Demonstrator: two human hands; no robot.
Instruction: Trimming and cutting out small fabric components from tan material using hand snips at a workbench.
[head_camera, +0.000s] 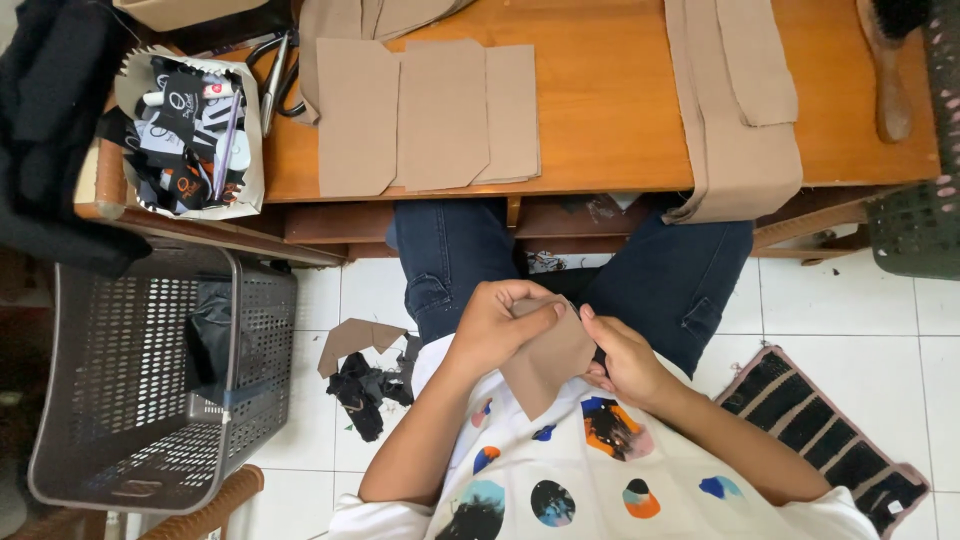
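From your head camera, the tan, pointed cut fabric piece (548, 362) sits over your lap, long axis slanting, its point toward your shirt. Your left hand (497, 327) and right hand (622, 358) both pinch its upper edge, fingers closed on it.
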